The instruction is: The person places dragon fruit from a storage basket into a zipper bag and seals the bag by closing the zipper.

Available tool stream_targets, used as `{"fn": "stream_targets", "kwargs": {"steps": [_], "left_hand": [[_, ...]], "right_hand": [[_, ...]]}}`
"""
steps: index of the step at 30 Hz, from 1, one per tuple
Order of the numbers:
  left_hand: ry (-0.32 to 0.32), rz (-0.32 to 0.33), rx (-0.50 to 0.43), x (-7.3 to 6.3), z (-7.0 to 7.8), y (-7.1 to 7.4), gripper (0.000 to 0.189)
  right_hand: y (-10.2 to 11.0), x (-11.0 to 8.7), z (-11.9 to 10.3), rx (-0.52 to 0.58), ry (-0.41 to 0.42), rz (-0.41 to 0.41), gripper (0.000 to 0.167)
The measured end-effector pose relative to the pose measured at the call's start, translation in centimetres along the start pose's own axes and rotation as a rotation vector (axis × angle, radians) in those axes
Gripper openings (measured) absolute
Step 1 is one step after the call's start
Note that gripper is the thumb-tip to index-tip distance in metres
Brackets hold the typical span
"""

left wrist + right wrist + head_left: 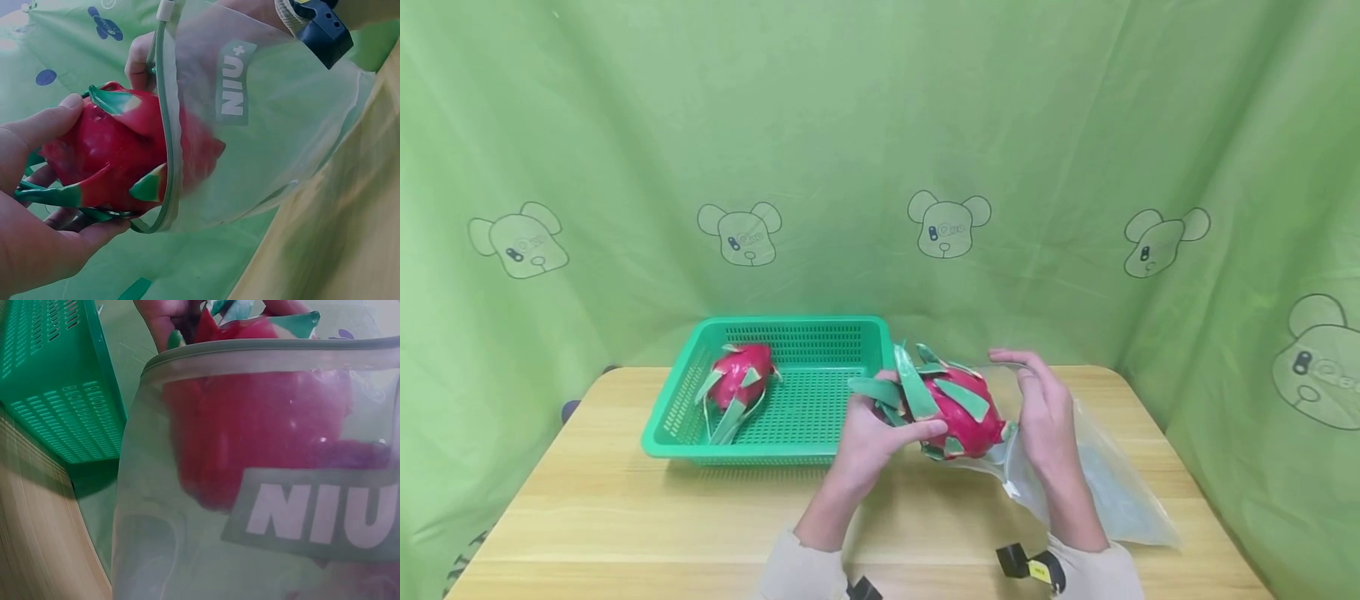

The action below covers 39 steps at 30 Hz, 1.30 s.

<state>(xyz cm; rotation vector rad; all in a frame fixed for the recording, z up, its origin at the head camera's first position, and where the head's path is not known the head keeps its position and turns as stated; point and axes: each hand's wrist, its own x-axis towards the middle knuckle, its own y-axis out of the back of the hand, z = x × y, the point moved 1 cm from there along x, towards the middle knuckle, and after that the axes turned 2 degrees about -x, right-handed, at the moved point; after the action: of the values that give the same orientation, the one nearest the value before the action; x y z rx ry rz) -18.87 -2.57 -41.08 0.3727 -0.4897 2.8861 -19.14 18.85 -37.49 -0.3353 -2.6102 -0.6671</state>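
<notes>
A red dragon fruit (964, 410) with green scales is gripped by my left hand (872, 437), thumb on its near side. Its tip points right, into the mouth of a translucent zip bag (275, 137) printed with pale letters. The left wrist view shows the bag's green-edged rim crossing over the fruit, so one end is inside and the leafy end outside. At the far side of that mouth, my right hand (1045, 417) holds the bag's rim with curled fingers (139, 61). A white zip slider (1011, 490) hangs at the near edge.
Left of my hands stands a green slotted plastic basket (737, 451) on the wooden table (647, 533). Inside it, toward the left, lies another dragon fruit (740, 375). The bag's lower part spreads over the table to the right. A green curtain (850, 125) encloses the back and sides.
</notes>
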Motion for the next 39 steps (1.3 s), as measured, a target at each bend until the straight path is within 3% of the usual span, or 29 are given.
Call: {"fn": "stream_targets", "kwargs": {"steps": [13,18,24,30,39], "left_hand": [[-0.096,-0.018,0.098,0.0,0.0,-0.9,0.056],[-0.124,-0.056,0.132,-0.1,0.0,-0.9,0.057],[-0.156,-0.081,0.229,-0.3,-0.2,-1.1,0.057],[-0.151,-0.071,0.353,-0.5,-0.5,-1.3,0.059],[-0.152,-0.061,0.454,-0.5,-1.1,-1.3,0.063]], "right_hand": [[0.0,-0.1,0.0,-0.012,-0.015,-0.010,0.041],[0.1,-0.1,0.0,-0.018,-0.004,-0.007,0.041],[0.1,-0.2,0.0,-0.019,0.015,-0.005,0.041],[0.1,-0.2,0.0,-0.022,0.023,0.002,0.041],[-0.2,-0.1,0.0,-0.021,0.031,-0.012,0.040]]}}
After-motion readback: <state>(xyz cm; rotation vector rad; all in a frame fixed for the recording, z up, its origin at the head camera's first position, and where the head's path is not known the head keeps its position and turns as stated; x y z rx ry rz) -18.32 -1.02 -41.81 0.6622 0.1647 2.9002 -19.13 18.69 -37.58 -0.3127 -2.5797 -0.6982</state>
